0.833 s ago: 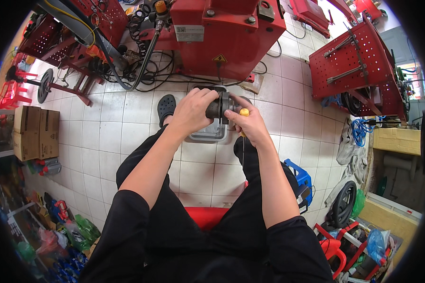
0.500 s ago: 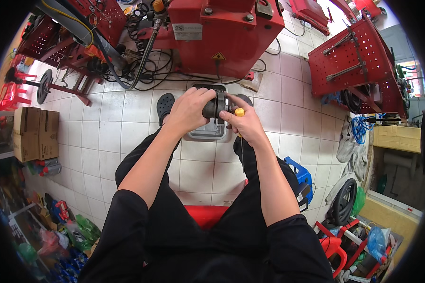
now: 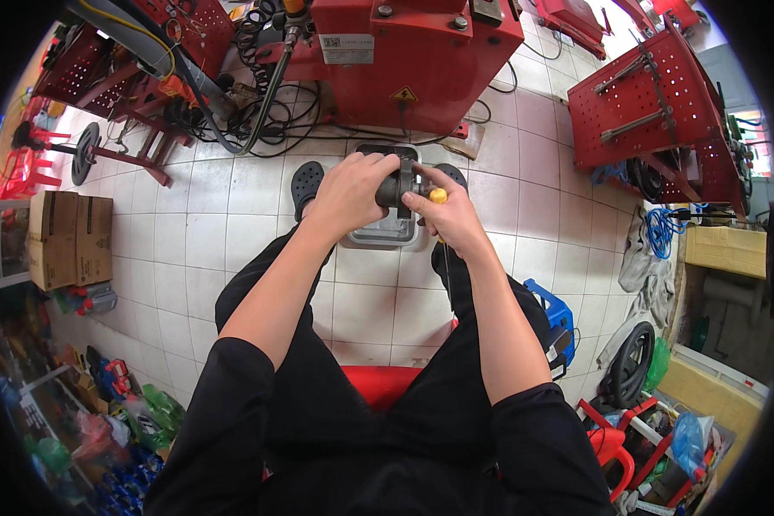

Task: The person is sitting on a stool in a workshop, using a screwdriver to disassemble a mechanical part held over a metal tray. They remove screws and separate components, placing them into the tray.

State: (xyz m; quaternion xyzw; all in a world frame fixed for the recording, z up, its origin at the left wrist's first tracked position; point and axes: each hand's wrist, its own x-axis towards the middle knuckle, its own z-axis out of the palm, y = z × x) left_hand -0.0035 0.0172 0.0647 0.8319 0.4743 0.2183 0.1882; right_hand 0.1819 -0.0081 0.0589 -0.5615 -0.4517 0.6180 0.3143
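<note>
Left hand [image 3: 357, 193] wrapped around a dark cylindrical part [image 3: 390, 191], right hand [image 3: 453, 218] curled about a yellow-handled tool [image 3: 439, 196], its thin shaft toward the person, thumb against the part's right end, the part held above a grey tray [image 3: 385, 232] between dark clogs [image 3: 308, 181].

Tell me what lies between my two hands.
The head view shows a dark cylindrical part between the left hand and right hand, both touching it.
</note>
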